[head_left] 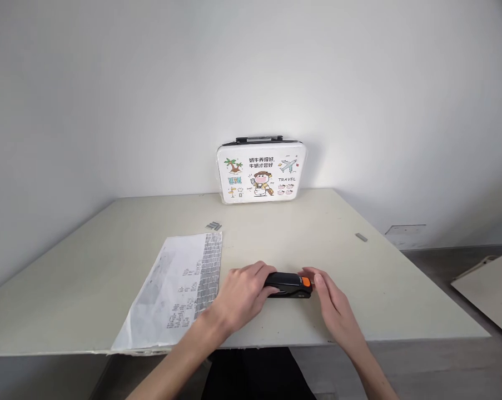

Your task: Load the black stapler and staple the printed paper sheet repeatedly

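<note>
A black stapler [286, 284] with an orange end piece lies level just over or on the table near its front edge; I cannot tell whether it touches the top. My left hand [244, 289] is closed around its left end, thumb in front and fingers over the top. At the orange end is my right hand [334, 303], its fingers reaching behind the stapler and its thumb on the near side. Left of the stapler, a printed sheet of paper [163, 294] lies flat, partly behind my left forearm.
Several small strips of staples [213, 226] lie beyond the paper, and another staple strip [361, 237] rests at the right. A white case [262, 172] with cartoon prints leans against the wall at the back of the pale table [88, 244]. A white board-like surface [490, 283] stands at right.
</note>
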`<state>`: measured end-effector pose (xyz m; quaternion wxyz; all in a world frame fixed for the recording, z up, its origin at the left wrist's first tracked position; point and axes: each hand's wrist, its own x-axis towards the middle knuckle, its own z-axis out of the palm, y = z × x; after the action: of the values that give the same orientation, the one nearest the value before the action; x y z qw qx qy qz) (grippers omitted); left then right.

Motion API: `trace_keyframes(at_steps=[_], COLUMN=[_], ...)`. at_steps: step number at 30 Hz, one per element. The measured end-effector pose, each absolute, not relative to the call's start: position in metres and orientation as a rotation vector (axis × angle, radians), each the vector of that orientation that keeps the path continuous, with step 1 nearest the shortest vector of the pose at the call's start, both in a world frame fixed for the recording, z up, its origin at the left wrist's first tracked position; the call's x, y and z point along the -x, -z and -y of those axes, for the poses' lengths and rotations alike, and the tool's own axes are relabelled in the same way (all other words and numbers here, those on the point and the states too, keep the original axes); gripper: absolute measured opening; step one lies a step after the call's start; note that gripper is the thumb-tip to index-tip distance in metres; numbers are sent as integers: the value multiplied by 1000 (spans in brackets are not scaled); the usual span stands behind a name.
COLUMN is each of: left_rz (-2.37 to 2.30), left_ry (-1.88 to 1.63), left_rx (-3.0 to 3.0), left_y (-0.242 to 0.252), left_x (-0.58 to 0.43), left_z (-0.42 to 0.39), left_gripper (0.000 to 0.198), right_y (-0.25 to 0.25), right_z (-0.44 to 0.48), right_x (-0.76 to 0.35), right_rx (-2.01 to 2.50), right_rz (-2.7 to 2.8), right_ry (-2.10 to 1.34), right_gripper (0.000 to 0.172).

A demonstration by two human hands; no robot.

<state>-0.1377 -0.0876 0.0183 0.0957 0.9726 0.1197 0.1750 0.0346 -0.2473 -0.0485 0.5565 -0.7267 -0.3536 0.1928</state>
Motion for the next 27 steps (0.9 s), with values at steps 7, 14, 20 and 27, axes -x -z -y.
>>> trace_keyframes(at_steps=[7, 14, 20, 27], left_rz=[-352, -391, -489, -548], left_ry=[-504, -495, -448, -456], left_rx=[-2815, -2678, -2658, -2626], left_y=[-3, -1, 3, 10], left_x=[131, 137, 148, 147], left_z=[97, 96, 88, 85], left_gripper=[20, 43, 38, 15], right_y=[50, 49, 52, 52], right_z=[248, 246, 245, 246], right_x=[-35, -36, -39, -39], right_rx=[1759, 1787, 1756, 1779], right_rz=[907, 945, 975, 974], right_ry=[-460, -406, -416, -419], right_gripper=[53, 53, 49, 47])
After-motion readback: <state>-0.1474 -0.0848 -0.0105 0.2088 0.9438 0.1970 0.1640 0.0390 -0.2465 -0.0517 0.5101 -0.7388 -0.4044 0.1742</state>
